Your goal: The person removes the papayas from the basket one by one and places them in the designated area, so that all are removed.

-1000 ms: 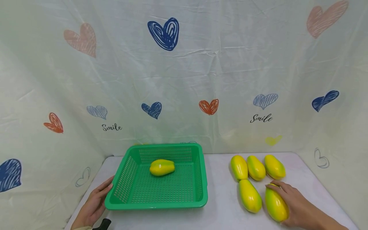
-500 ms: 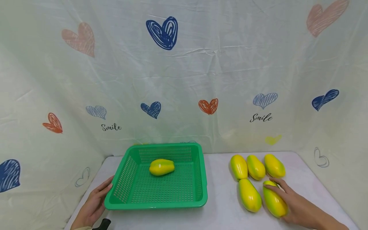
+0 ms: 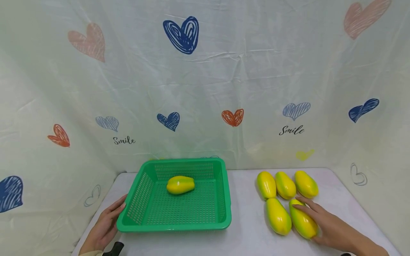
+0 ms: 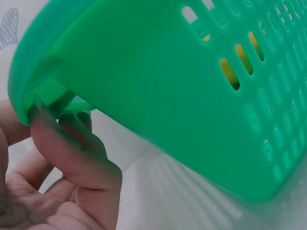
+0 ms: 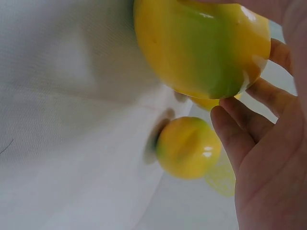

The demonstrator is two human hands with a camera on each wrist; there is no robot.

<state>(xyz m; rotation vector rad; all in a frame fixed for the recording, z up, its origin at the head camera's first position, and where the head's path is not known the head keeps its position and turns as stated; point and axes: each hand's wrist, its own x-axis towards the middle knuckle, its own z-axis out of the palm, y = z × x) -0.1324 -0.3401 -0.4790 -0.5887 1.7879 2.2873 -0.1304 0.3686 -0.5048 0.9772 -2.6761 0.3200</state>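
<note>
My left hand (image 3: 103,224) grips the left rim of a green plastic basket (image 3: 174,228). In the left wrist view the thumb and fingers pinch the underside of the basket's rim (image 4: 36,81). One yellow-green papaya (image 3: 180,185) lies on its side in the basket, towards the back. On the right of the table, my right hand (image 3: 334,227) holds another papaya (image 3: 302,220), which looks to be on the tabletop. In the right wrist view the fingers curl along one side of this papaya (image 5: 206,48); the thumb is mostly out of view.
Three papayas stand in a back row at right, including one papaya (image 3: 306,184) just beyond my right hand. Another papaya (image 3: 278,217) lies left of the held one. A white cloth covers the table (image 3: 246,227). A curtain printed with hearts (image 3: 205,78) hangs behind.
My right hand has shifted the held papaya a little left and away from me, closer to the neighbouring papaya. The left hand and basket stay as they were.
</note>
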